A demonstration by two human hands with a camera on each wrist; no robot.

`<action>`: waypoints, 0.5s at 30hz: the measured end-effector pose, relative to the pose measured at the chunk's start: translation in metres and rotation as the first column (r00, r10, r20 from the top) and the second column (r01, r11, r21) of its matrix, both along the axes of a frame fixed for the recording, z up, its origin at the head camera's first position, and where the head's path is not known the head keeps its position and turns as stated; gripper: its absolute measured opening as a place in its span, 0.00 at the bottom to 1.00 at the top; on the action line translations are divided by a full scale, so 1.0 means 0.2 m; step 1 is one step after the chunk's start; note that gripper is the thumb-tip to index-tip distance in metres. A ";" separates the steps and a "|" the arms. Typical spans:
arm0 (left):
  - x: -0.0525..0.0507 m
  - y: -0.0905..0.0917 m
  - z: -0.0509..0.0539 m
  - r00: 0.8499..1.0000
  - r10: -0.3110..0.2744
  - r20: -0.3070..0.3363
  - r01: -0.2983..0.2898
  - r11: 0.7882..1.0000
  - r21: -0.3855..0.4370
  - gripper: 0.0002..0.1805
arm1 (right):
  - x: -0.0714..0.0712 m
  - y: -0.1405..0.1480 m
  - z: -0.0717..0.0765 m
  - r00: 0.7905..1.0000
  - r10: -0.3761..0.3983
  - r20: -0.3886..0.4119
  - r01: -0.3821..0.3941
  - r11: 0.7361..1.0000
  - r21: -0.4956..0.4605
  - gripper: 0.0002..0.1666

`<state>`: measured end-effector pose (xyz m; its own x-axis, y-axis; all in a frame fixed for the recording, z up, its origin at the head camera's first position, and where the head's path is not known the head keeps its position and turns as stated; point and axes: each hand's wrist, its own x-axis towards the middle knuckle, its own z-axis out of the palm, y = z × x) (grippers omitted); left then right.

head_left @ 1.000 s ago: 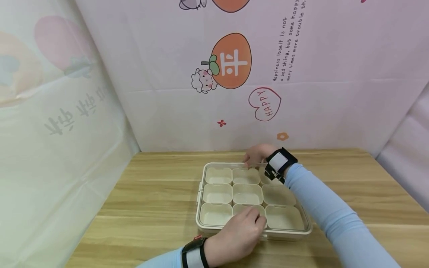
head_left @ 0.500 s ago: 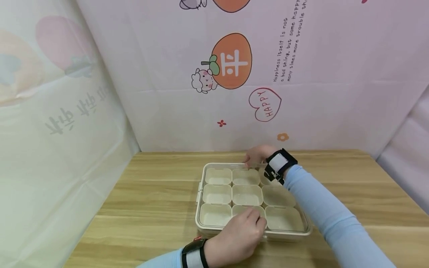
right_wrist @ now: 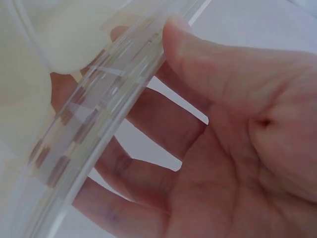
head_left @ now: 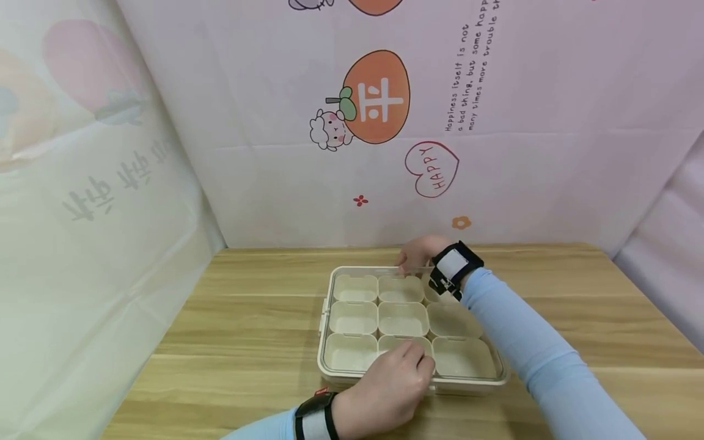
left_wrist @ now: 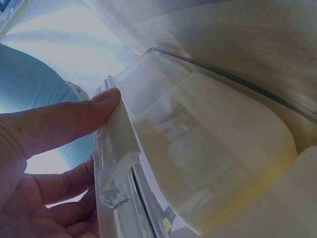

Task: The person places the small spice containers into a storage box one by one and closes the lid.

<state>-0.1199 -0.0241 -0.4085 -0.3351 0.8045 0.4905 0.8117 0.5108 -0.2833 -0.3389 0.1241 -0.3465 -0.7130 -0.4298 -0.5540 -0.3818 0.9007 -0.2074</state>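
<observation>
On the wooden table sits a cream storage box (head_left: 470,382) with a clear lid and several cup-like compartments (head_left: 404,319) that show no contents. My left hand (head_left: 385,390) grips the near edge at its middle. In the left wrist view the left thumb presses on a flap-like latch (left_wrist: 119,141), and the other fingers lie below the edge. Across the box, my right hand (head_left: 422,252) holds the far edge. The right wrist view has that thumb on the clear rim (right_wrist: 129,94), with the fingers curled beneath. My right forearm hides part of the right-hand compartments.
The wooden table (head_left: 247,330) extends to the left and right of the box. A printed white sheet (head_left: 264,189) stands behind the table, close to my right hand. Another sheet (head_left: 110,293) hangs on the left side.
Both hands keep their places on the box, and the box stays put. Only the head view has shifted slightly.
</observation>
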 end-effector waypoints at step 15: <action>0.00 -0.01 0.00 1.000 -0.008 0.030 0.007 1.000 0.020 0.07 | -0.02 0.02 0.00 0.996 -0.054 0.064 0.055 0.998 -0.008 0.21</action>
<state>-0.1207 -0.0252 -0.4077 -0.3438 0.7974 0.4959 0.8234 0.5099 -0.2490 -0.3430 0.1276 -0.3473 -0.6989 -0.3971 -0.5949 -0.3180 0.9175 -0.2389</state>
